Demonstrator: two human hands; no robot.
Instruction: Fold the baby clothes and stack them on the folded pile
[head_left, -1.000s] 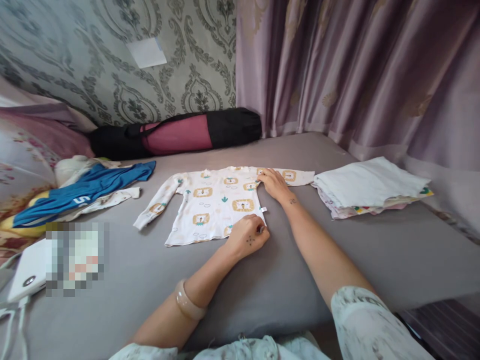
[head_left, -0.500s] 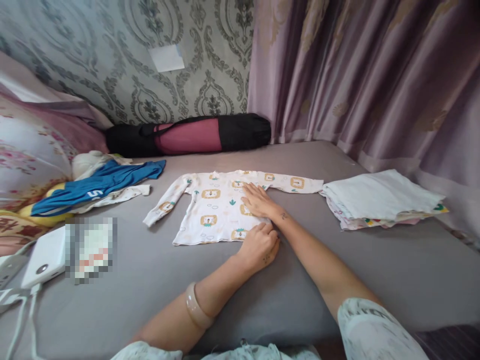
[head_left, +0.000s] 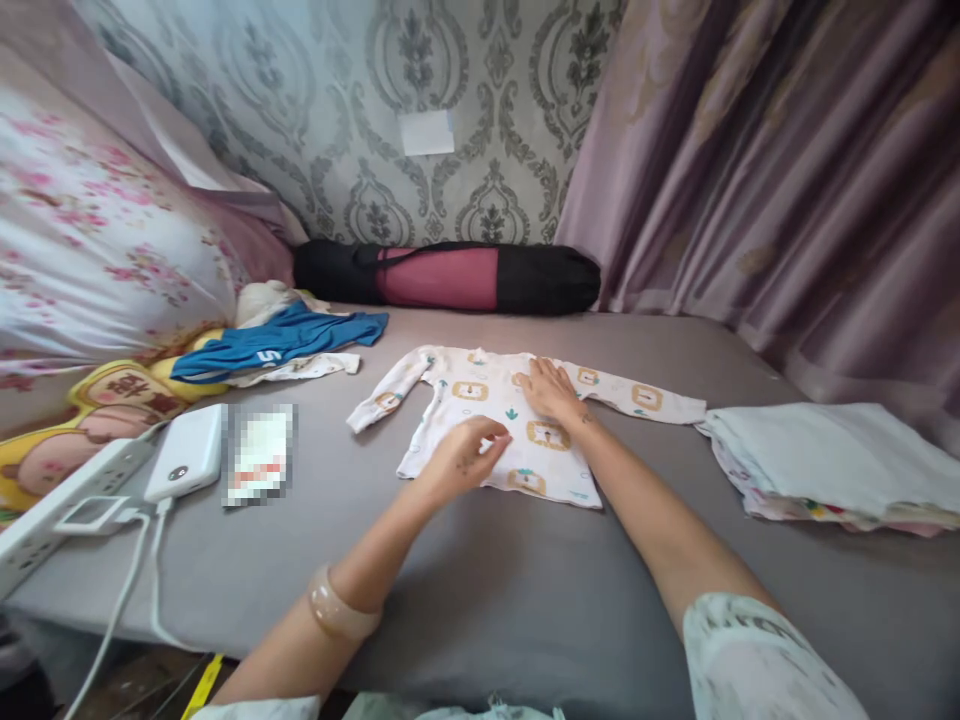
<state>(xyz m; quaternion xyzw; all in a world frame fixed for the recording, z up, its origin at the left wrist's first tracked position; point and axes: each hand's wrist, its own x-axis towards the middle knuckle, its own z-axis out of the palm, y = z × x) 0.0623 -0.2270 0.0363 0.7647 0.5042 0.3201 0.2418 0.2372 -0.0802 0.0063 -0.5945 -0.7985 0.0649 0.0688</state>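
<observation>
Clearly have a white printed shirt (head_left: 491, 400) spread flat on a grey sheet (head_left: 480, 600), with its hem toward the near edge and its collar away from it. Rest right hand (head_left: 553, 390) on the shirt's upper right part, with grip wide, palm down and fingers stretched toward the collar. Hold left hand (head_left: 466, 458) at the shirt's lower left part, with grip narrow, thumb and bent fingers close together; cannot tell of any cloth pinched between them.

Find a broad strip of sheet between the shirt's hem and the near edge, crossed by both forearms. To the shirt's right, see a stack of folded clothes (head_left: 814, 455) right at the cuff of the outstretched sleeve; cannot tell touching from overlapping. To the shirt's left, past a gap, note a blurred-out flat item (head_left: 259, 455), then a white power bank (head_left: 186, 455), then a power strip (head_left: 90, 490). See a blue garment (head_left: 289, 342) near the shirt's left sleeve, farther back. Beyond the shirt, across more sheet, see a long black and maroon bag (head_left: 439, 277).
</observation>
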